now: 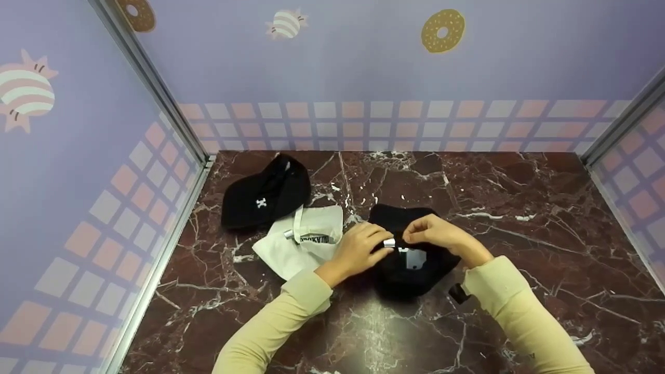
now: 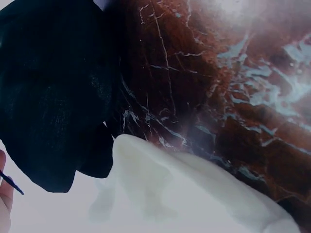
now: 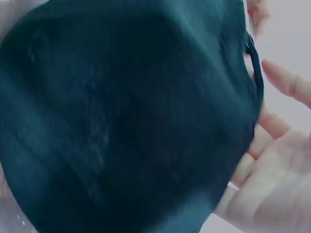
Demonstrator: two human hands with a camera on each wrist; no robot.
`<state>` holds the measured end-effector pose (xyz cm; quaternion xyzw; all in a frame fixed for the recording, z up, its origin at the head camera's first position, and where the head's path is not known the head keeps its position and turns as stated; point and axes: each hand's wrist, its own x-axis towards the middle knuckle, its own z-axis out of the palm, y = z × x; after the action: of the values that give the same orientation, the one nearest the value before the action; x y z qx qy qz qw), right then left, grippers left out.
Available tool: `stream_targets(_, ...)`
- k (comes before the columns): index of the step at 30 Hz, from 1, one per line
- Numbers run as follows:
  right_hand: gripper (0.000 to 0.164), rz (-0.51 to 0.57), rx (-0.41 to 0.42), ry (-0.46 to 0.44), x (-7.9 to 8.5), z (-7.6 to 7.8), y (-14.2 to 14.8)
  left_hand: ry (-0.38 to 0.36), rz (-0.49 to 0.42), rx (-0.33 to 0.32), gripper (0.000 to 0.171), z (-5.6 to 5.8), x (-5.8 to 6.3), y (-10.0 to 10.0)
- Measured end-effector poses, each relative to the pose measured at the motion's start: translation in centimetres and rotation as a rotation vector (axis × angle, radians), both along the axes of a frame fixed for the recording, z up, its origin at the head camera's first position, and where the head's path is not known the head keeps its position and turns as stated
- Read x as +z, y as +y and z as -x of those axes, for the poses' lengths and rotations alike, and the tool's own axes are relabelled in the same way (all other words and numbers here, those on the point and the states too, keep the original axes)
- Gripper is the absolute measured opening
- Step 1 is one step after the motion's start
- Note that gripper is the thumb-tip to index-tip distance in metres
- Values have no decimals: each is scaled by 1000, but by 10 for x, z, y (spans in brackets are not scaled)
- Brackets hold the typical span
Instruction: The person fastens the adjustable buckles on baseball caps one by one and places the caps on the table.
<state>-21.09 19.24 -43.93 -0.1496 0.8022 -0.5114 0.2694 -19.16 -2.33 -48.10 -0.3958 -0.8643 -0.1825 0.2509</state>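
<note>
A black baseball cap (image 1: pixel 402 283) lies with its inside and a pale label showing. My left hand (image 1: pixel 358 249) is at the cap's back edge, its thumb and fingers pinching the strap by a small metal buckle (image 1: pixel 389 242). Opposite, my right hand (image 1: pixel 436 234) has its thumb and forefinger drawn together at the strap. A thin dark strap end (image 2: pixel 12 183) shows beside the left fingers in the left wrist view. The cap's dark crown (image 3: pixel 121 121) fills most of the right wrist view, and a narrow strap loop (image 3: pixel 257 73) stands out at its edge.
A white cap (image 1: pixel 280 254) with a strap and metal buckle lies left of my left hand. Behind it is another black cap (image 1: pixel 270 195) with a small white emblem. The marbled dark red table (image 1: pixel 519 234) is bounded by patterned lilac walls (image 1: pixel 353 67).
</note>
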Motion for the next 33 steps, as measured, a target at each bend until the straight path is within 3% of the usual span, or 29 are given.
stream_targets(9, 6, 19, 30, -19, 5, -3, 0, -6, 15, 15, 28, 0, 1, 0)
stream_targets(18, 15, 42, 5, 17, -9, 1, -5, -55, 23, 0, 28, -1, 0, 5)
stream_targets(21, 19, 45, 5, 18, -9, 1, -5, -162, 47, -11, 30, -1, 1, 4)
stream_targets(26, 25, 50, 3, -10, -7, 1, -1, -445, 74, -19, 38, 2, 4, 2)
stream_targets(33, 34, 55, 39, -29, -7, 3, 11, -862, -60, -95, 36, 13, 6, -5)
